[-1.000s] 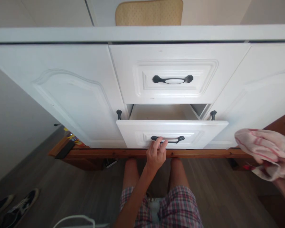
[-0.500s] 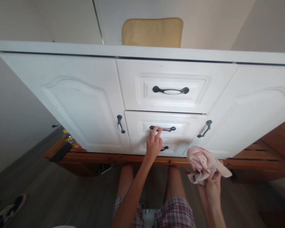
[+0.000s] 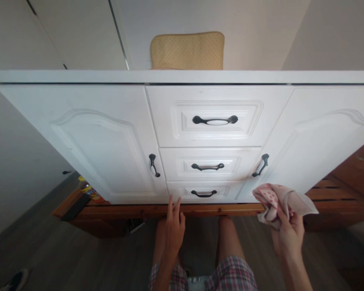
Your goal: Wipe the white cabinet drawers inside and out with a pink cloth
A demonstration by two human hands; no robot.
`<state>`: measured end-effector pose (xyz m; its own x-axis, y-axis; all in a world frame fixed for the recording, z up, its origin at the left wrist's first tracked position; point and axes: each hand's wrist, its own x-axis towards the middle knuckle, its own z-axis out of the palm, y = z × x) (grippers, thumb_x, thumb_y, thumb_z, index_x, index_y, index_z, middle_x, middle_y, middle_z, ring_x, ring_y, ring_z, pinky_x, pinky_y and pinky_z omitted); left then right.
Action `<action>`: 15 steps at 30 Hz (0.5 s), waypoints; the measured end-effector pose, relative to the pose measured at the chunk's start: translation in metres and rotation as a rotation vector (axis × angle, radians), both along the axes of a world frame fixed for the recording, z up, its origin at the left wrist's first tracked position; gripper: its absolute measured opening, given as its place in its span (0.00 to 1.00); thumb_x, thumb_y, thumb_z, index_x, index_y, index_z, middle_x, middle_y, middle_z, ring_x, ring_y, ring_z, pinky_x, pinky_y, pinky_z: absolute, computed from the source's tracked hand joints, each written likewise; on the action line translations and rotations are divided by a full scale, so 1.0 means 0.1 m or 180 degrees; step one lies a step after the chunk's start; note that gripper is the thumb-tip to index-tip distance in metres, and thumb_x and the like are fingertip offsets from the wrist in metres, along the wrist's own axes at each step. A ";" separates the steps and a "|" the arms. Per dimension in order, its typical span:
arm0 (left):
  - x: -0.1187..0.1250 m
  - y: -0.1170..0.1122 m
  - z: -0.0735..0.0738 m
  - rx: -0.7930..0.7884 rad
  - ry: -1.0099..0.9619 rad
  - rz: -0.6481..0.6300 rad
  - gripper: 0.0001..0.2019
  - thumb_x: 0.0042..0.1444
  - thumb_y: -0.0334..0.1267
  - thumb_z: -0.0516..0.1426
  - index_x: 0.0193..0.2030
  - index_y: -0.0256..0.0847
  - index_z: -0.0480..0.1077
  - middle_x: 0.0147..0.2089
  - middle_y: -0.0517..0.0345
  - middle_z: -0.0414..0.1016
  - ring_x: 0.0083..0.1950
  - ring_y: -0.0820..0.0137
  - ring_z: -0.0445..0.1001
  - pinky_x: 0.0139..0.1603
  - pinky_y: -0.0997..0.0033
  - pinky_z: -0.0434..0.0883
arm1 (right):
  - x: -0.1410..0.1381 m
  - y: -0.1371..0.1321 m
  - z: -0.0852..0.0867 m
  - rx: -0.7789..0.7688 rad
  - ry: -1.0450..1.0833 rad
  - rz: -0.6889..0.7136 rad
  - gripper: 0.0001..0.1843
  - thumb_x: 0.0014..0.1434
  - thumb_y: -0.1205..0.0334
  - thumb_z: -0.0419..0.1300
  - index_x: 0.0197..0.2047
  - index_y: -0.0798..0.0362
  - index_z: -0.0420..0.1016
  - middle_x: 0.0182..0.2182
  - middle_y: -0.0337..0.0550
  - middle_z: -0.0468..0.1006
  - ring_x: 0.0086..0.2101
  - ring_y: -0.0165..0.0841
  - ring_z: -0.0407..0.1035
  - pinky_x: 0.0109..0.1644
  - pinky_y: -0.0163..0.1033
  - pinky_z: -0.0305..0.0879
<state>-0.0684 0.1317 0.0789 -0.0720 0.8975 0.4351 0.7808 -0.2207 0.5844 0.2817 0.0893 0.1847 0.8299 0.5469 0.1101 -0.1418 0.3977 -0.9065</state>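
Note:
My left hand (image 3: 174, 228) is in front of the lower drawers with its fingers stretched and a little apart, holding nothing. Just above and to its right is the bottom drawer's handle (image 3: 204, 194). The middle drawer's handle (image 3: 208, 167) and the top drawer's handle (image 3: 215, 120) are dark with curved ends. All the drawers of the white cabinet (image 3: 97, 153) look closed. A crumpled white and pink cloth (image 3: 273, 200) is gripped in my right hand (image 3: 289, 232), close to the lower part of the right door (image 3: 315, 137).
Beneath the cabinet runs a wooden bench (image 3: 197, 210). A bottle with a yellow label (image 3: 91, 190) stands at its left end. On the cabinet top lies a beige dotted pad (image 3: 188, 50). Another person's shoe (image 3: 16, 279) is on the floor at lower left.
My left hand has let go of the middle drawer's handle and moved down and left. That drawer's top gap has closed. My right hand has shifted right with the cloth.

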 end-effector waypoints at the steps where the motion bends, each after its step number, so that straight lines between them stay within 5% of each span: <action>1: -0.12 -0.11 -0.30 -0.0296 0.0286 0.0300 0.29 0.76 0.34 0.49 0.82 0.46 0.63 0.87 0.43 0.52 0.79 0.52 0.70 0.73 0.51 0.76 | 0.03 0.10 0.08 0.0036 -0.0208 -0.0101 0.36 0.46 0.49 0.80 0.57 0.47 0.78 0.54 0.44 0.82 0.47 0.39 0.80 0.52 0.49 0.83; 4: -0.40 -0.44 -1.12 -0.1639 0.1189 0.1301 0.30 0.71 0.42 0.57 0.77 0.34 0.69 0.79 0.26 0.66 0.75 0.34 0.72 0.71 0.34 0.74 | 0.04 0.45 0.32 -0.0026 -0.1127 -0.0552 0.36 0.55 0.47 0.72 0.65 0.49 0.76 0.60 0.55 0.79 0.59 0.46 0.76 0.69 0.58 0.72; 7: -0.50 -0.66 -1.59 -0.2275 0.1426 0.1255 0.33 0.72 0.47 0.56 0.82 0.44 0.63 0.80 0.31 0.66 0.66 0.38 0.81 0.66 0.39 0.78 | -0.15 0.86 0.61 -0.0195 -0.2087 -0.1014 0.46 0.62 0.50 0.63 0.79 0.59 0.62 0.71 0.69 0.67 0.72 0.54 0.63 0.79 0.63 0.55; 10: -0.46 -0.69 -1.64 -0.2317 0.1397 0.1373 0.37 0.73 0.48 0.53 0.86 0.45 0.54 0.82 0.33 0.63 0.63 0.41 0.83 0.61 0.43 0.81 | -0.66 1.24 0.89 -0.0293 -0.2649 -0.0931 0.50 0.65 0.59 0.56 0.86 0.60 0.48 0.77 0.73 0.56 0.78 0.54 0.54 0.79 0.65 0.54; 15: -0.40 -0.52 -1.49 -0.2374 0.1375 0.1414 0.39 0.72 0.49 0.54 0.86 0.43 0.51 0.78 0.31 0.67 0.59 0.41 0.84 0.59 0.42 0.81 | -2.09 1.42 1.03 -0.0508 -0.3322 -0.0508 0.46 0.61 0.77 0.47 0.79 0.43 0.69 0.86 0.46 0.40 0.83 0.54 0.27 0.80 0.72 0.52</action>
<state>-0.1088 0.0801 -0.0705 -0.4387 0.8831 -0.1665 0.8838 0.4575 0.0978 0.0727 0.2315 0.2879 0.4296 0.5111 0.7445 0.7780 0.2091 -0.5924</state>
